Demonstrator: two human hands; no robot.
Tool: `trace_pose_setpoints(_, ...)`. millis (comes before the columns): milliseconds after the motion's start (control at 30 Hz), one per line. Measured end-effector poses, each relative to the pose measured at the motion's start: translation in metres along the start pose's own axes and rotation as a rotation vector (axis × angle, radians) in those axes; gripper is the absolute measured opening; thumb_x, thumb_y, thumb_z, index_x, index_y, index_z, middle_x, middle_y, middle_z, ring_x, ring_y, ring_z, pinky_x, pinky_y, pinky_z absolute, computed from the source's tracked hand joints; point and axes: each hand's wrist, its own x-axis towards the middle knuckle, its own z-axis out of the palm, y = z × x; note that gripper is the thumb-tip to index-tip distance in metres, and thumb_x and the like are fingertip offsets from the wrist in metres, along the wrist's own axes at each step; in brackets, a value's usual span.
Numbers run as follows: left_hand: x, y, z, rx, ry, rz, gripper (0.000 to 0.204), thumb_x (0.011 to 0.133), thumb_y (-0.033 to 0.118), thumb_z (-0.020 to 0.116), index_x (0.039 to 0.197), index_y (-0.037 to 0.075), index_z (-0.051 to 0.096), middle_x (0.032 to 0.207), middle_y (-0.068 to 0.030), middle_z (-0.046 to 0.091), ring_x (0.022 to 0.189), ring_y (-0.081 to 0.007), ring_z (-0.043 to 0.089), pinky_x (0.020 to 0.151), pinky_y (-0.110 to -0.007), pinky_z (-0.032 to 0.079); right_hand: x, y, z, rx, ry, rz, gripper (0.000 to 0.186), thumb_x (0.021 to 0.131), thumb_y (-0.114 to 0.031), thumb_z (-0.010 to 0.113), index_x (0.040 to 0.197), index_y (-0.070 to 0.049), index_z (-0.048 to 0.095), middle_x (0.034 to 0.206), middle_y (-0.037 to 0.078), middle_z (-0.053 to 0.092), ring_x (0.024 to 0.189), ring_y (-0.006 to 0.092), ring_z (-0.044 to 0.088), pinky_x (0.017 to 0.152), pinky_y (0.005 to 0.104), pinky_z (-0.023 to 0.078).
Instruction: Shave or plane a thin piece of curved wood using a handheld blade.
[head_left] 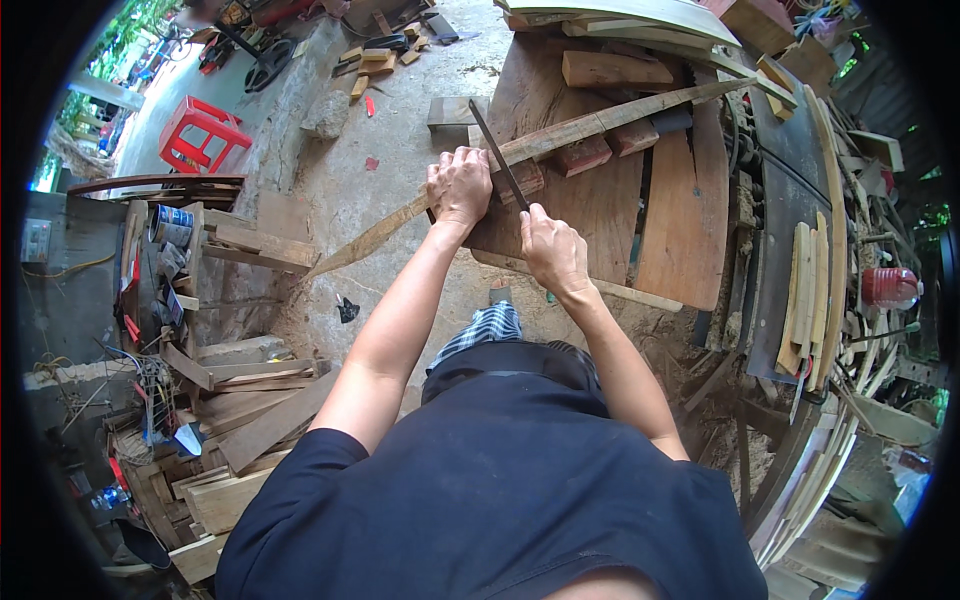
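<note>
A long, rough wooden plank (590, 125) lies slantwise over red-ended wood blocks (583, 157) on a brown wooden bench top (590, 210). Its left end juts out past the bench over the floor. My left hand (460, 185) is closed over this plank by the bench's left edge. In my right hand (556, 250), closed at the near side, is a tool with a long, narrow dark blade (497, 150). The blade crosses the plank just right of my left hand, pointing away from me. My right fingers hide most of its handle, so its exact kind is unclear.
Right of the bench is a dark machine table (785, 270) with thin wood strips. Timber (610, 70) is piled at the bench's far end. Scrap boards (235, 500) heap at lower left. A red plastic stool (203, 137) and wood offcuts (375, 62) are farther off.
</note>
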Motion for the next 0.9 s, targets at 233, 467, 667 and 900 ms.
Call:
trace_pose_setpoints(233, -0.001, 0.003, -0.007, -0.010, -0.011, 0.002, 0.036, 0.098, 0.033, 0.039, 0.099, 0.010, 0.067, 0.103, -0.0063, 0.065, 0.098, -0.0268, 0.060, 0.085, -0.042, 0.043, 0.000, 0.006, 0.008, -0.018, 0.036, 0.016, 0.028, 0.098, -0.028, 0.040, 0.088, -0.005, 0.053, 0.070, 0.023, 0.064, 0.069, 0.0403, 0.066, 0.061, 0.0489, 0.053)
trace_pose_setpoints(467, -0.002, 0.002, -0.005, -0.007, -0.014, -0.012, 0.037, 0.098, 0.034, 0.039, 0.099, 0.011, 0.068, 0.104, -0.0063, 0.066, 0.099, -0.0269, 0.060, 0.086, -0.042, 0.044, -0.002, -0.003, 0.003, -0.195, 0.040, -0.034, 0.020, 0.094, -0.022, 0.045, 0.087, -0.005, 0.054, 0.068, 0.020, 0.066, 0.065, 0.0362, 0.068, 0.057, 0.0459, 0.054)
trace_pose_setpoints(667, 0.011, 0.011, -0.004, 0.036, -0.122, -0.139, 0.042, 0.097, 0.038, 0.035, 0.096, 0.012, 0.069, 0.104, -0.0068, 0.067, 0.100, -0.0269, 0.061, 0.087, -0.045, 0.044, 0.003, -0.009, -0.004, -0.258, -0.018, -0.040, 0.011, 0.084, -0.012, 0.048, 0.084, -0.004, 0.055, 0.071, 0.019, 0.068, 0.069, 0.0332, 0.070, 0.059, 0.0421, 0.055)
trace_pose_setpoints(900, 0.014, 0.011, 0.012, 0.107, -0.048, -0.192, 0.041, 0.095, 0.034, 0.038, 0.087, 0.010, 0.071, 0.101, -0.0060, 0.068, 0.099, -0.0265, 0.062, 0.083, -0.046, 0.044, -0.005, -0.008, -0.003, -0.214, 0.031, -0.051, 0.010, 0.084, -0.012, 0.048, 0.084, -0.005, 0.055, 0.069, 0.020, 0.067, 0.066, 0.0329, 0.069, 0.057, 0.0415, 0.055)
